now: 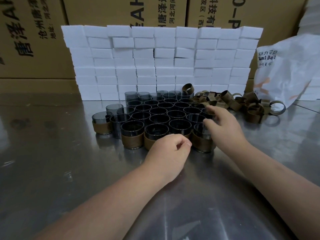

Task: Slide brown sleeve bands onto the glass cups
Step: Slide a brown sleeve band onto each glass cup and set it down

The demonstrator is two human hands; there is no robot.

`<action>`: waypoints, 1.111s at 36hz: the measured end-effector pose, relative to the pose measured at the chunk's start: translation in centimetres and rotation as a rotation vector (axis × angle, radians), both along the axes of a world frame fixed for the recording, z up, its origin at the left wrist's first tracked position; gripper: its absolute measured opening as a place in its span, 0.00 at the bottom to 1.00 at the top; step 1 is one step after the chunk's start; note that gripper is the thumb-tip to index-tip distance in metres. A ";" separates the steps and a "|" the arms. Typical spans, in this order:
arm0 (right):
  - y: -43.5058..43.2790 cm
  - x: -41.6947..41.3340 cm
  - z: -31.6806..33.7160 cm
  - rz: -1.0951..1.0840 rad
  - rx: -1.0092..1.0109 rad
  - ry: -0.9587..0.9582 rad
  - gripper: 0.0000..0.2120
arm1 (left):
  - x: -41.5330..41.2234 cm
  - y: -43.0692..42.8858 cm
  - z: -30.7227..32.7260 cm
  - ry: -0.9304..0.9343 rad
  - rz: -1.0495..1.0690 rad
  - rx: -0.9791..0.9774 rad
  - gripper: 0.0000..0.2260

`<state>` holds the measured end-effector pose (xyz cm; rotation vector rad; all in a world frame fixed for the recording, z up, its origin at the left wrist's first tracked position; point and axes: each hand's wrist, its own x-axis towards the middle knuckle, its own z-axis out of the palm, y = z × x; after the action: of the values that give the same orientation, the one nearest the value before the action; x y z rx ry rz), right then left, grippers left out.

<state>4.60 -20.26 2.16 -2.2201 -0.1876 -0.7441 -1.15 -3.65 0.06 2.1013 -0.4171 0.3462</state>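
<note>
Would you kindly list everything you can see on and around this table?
Glass cups: dozens, smoky grey, clustered mid-table.
Banded cups: at least four, brown bands, front row and left edge.
Loose bands: a pile, brown, right of the cups.
Foam blocks: many, white, stacked behind.
Cardboard boxes: several, tan, at the back.
Plastic bag: one, white, far right.
Table: one, shiny metal.
Left hand: loosely closed, before the front row.
Right hand: open, reaching over the cups.

Both forearms are bare, with no sleeves, gloves or jewellery.
</note>
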 end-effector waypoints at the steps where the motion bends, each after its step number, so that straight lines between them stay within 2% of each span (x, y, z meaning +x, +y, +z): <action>1: -0.2 0.1 0.1 0.014 0.047 0.021 0.21 | 0.0 0.0 0.0 0.010 0.000 0.011 0.10; 6: -1.1 1.0 -0.2 0.237 0.214 0.204 0.21 | 0.0 0.0 -0.1 0.048 -0.003 0.028 0.08; 11: -1.4 1.5 -0.4 0.303 0.221 0.268 0.20 | 0.1 0.0 -0.2 0.070 -0.014 0.042 0.09; 16: -1.2 1.4 -0.7 0.288 0.081 0.222 0.17 | -0.2 -0.3 -0.2 0.103 -0.104 0.041 0.08; 19: -0.9 1.3 -0.5 0.222 -0.004 0.131 0.17 | -0.3 -0.5 -0.1 0.113 -0.162 0.077 0.03; 27: -0.6 1.3 -0.3 -0.047 -0.090 -0.085 0.20 | -0.4 -0.4 -0.1 0.123 -0.201 0.133 0.12; 32: -0.2 1.1 -0.7 -0.191 -0.181 -0.330 0.13 | -0.6 -0.3 0.1 0.159 -0.294 0.229 0.18; 37: -0.9 1.3 -0.1 -0.289 -0.176 -0.318 0.21 | -0.5 -0.3 0.1 0.173 -0.351 0.348 0.25; 40: -0.8 0.9 0.0 -0.294 -0.147 -0.320 0.20 | -0.2 -0.4 -0.1 0.175 -0.360 0.392 0.27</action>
<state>5.52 -21.05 2.16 -2.2822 -0.0738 -1.2843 -1.38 -4.02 -0.01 2.3493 -0.7939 -0.1428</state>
